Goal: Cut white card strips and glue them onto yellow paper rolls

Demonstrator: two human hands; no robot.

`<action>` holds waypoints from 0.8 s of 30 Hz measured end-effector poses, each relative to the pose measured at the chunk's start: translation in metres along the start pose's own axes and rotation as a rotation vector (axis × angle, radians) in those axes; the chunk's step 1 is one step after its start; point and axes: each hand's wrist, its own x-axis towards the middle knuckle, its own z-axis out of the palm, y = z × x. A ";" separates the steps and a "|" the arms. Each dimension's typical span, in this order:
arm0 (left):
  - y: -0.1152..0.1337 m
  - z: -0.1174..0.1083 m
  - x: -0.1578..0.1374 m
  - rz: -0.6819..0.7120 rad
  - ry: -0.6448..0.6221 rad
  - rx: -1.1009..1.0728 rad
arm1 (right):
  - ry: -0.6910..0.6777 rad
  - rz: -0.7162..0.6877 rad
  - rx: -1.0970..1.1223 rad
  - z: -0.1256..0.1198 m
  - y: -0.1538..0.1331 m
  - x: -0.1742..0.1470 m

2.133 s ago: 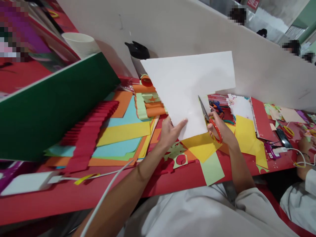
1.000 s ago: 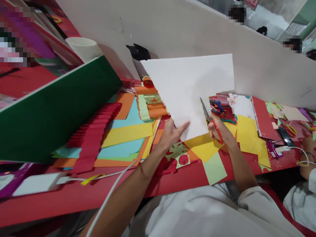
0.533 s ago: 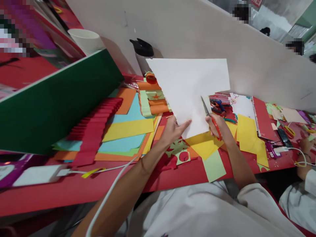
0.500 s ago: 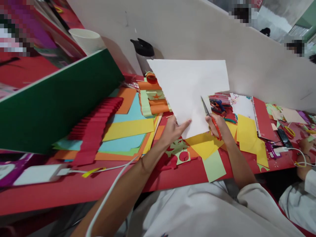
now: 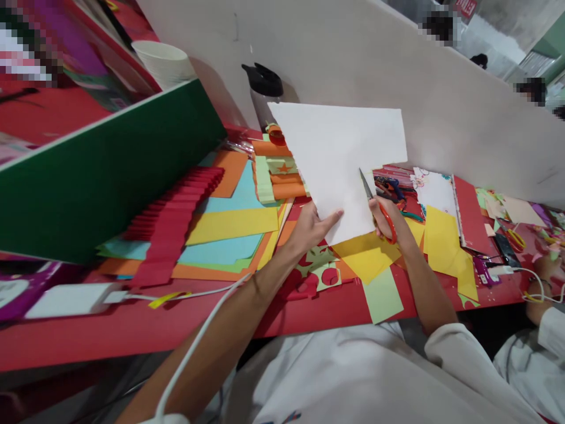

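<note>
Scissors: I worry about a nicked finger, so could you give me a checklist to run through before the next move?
1. Scissors gripped: ok, the right hand holds them by the orange handle.
2. Sheet held: ok, the left hand grips it near the lower left edge, thumb on top.
3. Thumb apart from the scissors: ok, bare sheet shows between them.
4. Scissors open or closed: cannot tell, part may be hidden.
5. No other paper below the sheet's lower edge: not ok, yellow paper shows there.
6. Sheet apart from the bottle: cannot tell, they overlap in view.
</note>
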 end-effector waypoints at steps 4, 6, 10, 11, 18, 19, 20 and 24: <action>-0.007 0.006 0.000 -0.001 0.059 -0.027 | 0.010 0.016 0.106 -0.003 0.000 0.001; -0.009 0.005 0.003 0.014 0.117 -0.023 | -0.055 -0.018 0.187 -0.010 0.000 -0.003; -0.010 -0.008 0.015 0.098 0.415 -0.040 | -0.406 0.059 0.312 -0.025 0.007 -0.021; -0.010 -0.011 0.018 0.107 0.422 -0.050 | -0.456 0.084 0.324 -0.028 0.011 -0.027; -0.005 -0.016 0.013 0.003 0.191 -0.099 | -0.592 0.025 0.271 -0.091 0.055 -0.058; -0.003 -0.018 0.013 0.011 0.176 -0.106 | -0.542 -0.001 0.240 -0.102 0.060 -0.060; 0.000 -0.021 0.014 0.012 0.155 -0.110 | -0.504 -0.015 0.208 -0.112 0.063 -0.060; 0.009 -0.038 0.019 -0.034 0.026 -0.095 | -0.401 -0.026 0.046 -0.129 0.061 -0.048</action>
